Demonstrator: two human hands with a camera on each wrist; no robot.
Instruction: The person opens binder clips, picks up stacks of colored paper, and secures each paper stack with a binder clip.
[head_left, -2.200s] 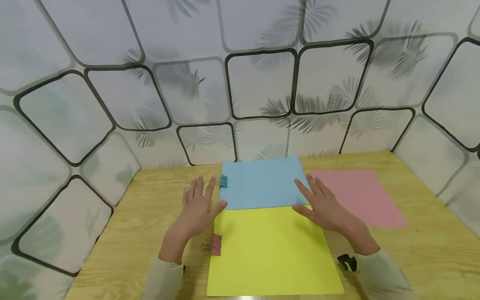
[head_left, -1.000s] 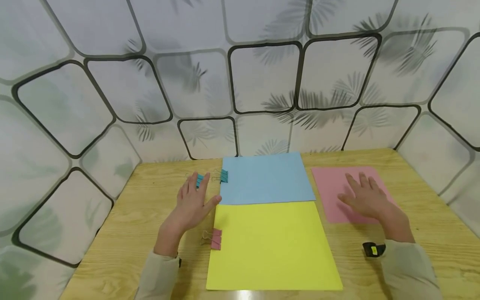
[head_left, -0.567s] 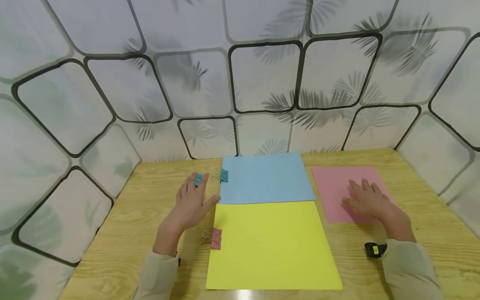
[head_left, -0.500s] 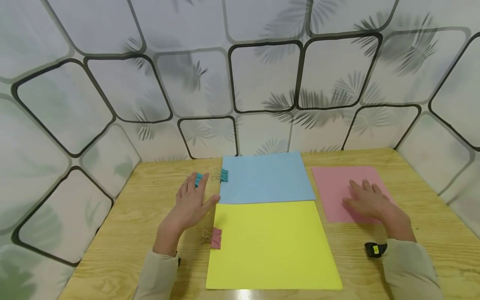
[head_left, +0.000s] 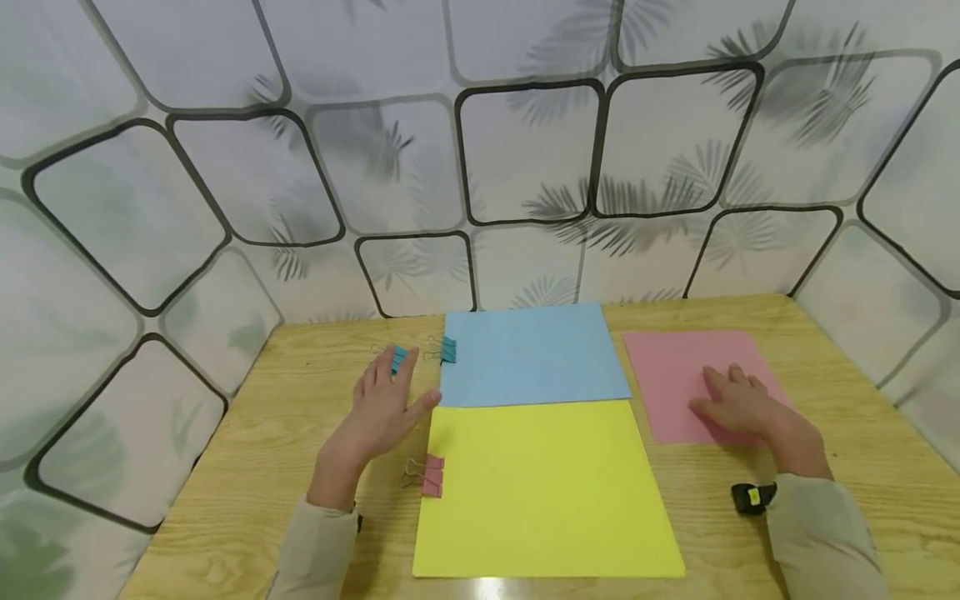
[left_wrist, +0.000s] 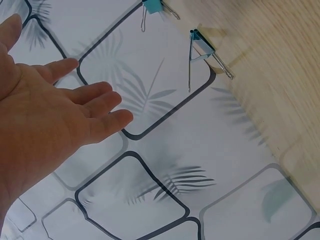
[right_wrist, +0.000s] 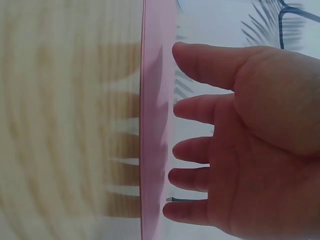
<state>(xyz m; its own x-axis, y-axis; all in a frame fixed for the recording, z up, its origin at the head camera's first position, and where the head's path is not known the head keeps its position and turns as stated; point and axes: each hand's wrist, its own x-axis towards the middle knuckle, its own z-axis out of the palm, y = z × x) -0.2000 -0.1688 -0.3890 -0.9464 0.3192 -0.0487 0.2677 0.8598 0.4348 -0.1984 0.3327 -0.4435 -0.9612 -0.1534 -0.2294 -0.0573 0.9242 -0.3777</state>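
Wood-grain bench (head_left: 247,500): one pink sheet (head_left: 671,371), sides running 11-to-5 o'clock, long axis unclear, beneath the spread right grip (head_left: 742,410); two teal binder clips (head_left: 448,350) near the spread left grip (head_left: 377,414).

Right hand (right_wrist: 250,142) near 1 pink sheet (right_wrist: 153,125).

- I see a pale grey-white back wall (head_left: 405,196), printed with rounded four-sided shapes in black outlines (head_left: 527,85) and grey ones.
- Shadowy grey fern leaves (head_left: 625,200) are scattered across it.
- The left wall (head_left: 71,367) and right wall (head_left: 873,304) on my feed carry the same pattern, with faint green leaf patches on the left.
- Light wood grain covers the bench (head_left: 247,475), its far edge meeting the back wall.
- I get soft light, with a bright glare (head_left: 489,588) at the bench's near edge.
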